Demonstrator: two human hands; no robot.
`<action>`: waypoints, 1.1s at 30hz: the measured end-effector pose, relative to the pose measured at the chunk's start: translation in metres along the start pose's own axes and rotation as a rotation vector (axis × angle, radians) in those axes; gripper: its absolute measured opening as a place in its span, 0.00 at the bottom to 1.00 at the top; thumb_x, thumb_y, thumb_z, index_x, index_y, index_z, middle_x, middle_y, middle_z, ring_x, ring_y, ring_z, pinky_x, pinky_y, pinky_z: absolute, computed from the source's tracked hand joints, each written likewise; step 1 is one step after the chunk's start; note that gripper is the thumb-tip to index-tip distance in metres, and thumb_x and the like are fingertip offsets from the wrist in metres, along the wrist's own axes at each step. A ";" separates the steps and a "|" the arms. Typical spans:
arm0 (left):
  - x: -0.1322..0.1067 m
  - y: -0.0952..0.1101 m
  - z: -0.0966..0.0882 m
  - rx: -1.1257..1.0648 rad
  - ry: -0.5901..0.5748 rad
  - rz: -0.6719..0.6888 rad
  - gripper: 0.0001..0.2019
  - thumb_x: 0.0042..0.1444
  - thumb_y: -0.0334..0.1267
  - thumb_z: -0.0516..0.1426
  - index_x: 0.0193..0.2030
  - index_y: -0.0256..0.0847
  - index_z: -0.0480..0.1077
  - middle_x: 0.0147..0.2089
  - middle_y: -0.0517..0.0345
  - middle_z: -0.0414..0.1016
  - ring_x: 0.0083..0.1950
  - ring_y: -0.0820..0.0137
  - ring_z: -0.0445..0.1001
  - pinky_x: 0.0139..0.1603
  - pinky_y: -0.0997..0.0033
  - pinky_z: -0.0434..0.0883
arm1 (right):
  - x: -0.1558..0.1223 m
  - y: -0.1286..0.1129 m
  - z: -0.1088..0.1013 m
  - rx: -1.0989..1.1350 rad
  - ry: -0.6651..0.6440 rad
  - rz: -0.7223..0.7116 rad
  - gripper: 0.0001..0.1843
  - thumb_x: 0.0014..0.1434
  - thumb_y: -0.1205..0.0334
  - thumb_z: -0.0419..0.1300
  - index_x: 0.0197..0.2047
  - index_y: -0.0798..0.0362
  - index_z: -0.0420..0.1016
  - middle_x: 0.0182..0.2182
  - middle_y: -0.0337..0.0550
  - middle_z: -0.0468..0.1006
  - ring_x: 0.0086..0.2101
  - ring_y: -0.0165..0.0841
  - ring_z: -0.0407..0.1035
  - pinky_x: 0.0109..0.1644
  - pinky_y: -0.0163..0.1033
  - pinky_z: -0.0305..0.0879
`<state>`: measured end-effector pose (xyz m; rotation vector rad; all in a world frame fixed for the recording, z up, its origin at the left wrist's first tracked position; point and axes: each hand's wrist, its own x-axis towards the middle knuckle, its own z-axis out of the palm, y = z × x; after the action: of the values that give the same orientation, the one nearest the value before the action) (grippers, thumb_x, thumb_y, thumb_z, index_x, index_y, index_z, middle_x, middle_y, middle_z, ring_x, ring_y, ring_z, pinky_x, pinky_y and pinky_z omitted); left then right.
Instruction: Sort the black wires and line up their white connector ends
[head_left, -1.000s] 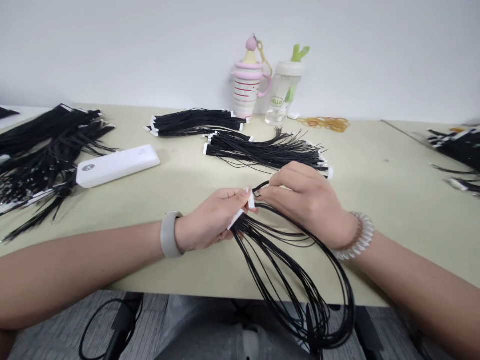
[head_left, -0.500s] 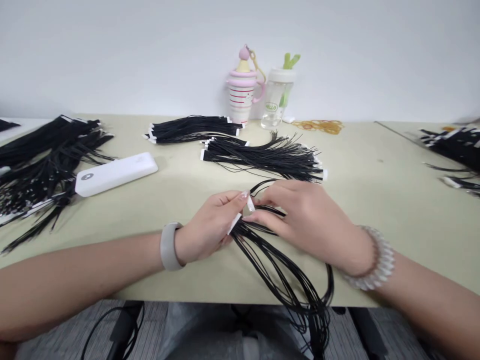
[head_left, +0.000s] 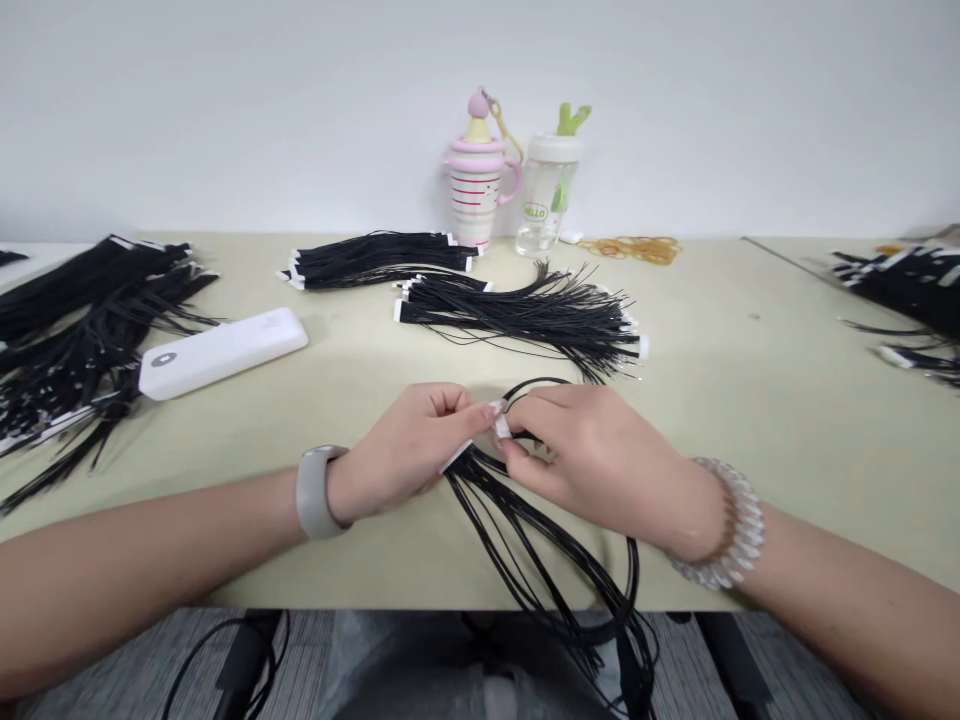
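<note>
My left hand (head_left: 409, 445) is closed, its thumb and fingers pinching a white connector (head_left: 502, 427) between it and my other hand. Beneath the left fingers shows a second white connector (head_left: 455, 457), from which a bundle of thin black wires (head_left: 555, 540) runs down over the table's front edge. My right hand (head_left: 600, 455) is closed too, thumb and forefinger pressed on the upper white connector. A few black wires loop up behind the right fingers. Which wires enter the upper connector is partly hidden by the hands.
Two bundles of black wire harnesses (head_left: 517, 310) lie beyond my hands. At left are more harnesses (head_left: 97, 300) and a white power bank (head_left: 225, 352). A striped cup (head_left: 474, 195), a clear bottle (head_left: 546, 200) and rubber bands (head_left: 634, 249) stand or lie by the wall. More wires (head_left: 911, 300) are at right.
Both hands have come slightly closer together around the upper connector, the right fingers now bent more tightly against it. The view has shifted a little.
</note>
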<state>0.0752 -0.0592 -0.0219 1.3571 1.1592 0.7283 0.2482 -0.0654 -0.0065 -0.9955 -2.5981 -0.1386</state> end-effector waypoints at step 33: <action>-0.016 -0.004 0.010 0.237 0.154 0.364 0.14 0.58 0.42 0.48 0.23 0.39 0.56 0.20 0.66 0.55 0.23 0.78 0.53 0.23 0.78 0.56 | -0.002 -0.009 0.003 0.113 0.180 0.003 0.11 0.56 0.66 0.51 0.24 0.58 0.67 0.24 0.42 0.66 0.28 0.28 0.59 0.33 0.35 0.57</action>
<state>0.0788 -0.0780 -0.0237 1.7648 1.1581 0.9922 0.2426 -0.0725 -0.0095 -0.9036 -2.4128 -0.0760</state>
